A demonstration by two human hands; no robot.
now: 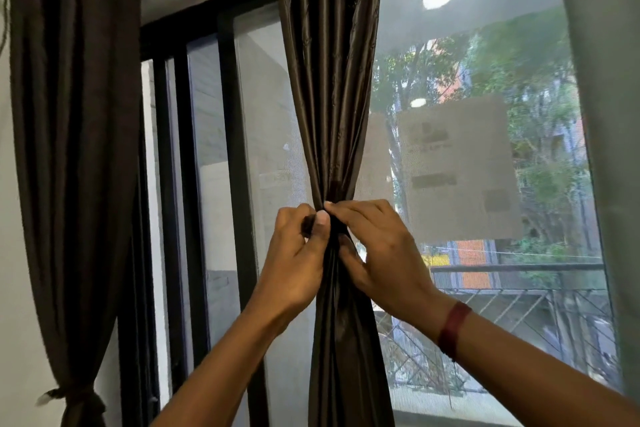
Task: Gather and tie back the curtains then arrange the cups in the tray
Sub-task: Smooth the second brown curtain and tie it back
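A shiny brown curtain (329, 80) hangs in the middle of the window, bunched into a narrow waist at mid height. A dark tie band (335, 229) circles that waist. My left hand (298, 260) pinches the band from the left, thumb up against the fabric. My right hand (384, 253) grips the band from the right, fingers curled over the gathered folds. A second dark curtain (72, 149) hangs at the far left, tied with a band (74, 393) near its bottom. No cups or tray are in view.
Behind the curtain is a window with black frames (239, 149) and a mesh screen. A pale paper sheet (460, 170) sticks to the glass on the right. A light sheer curtain (602, 114) hangs at the right edge. A balcony railing shows outside.
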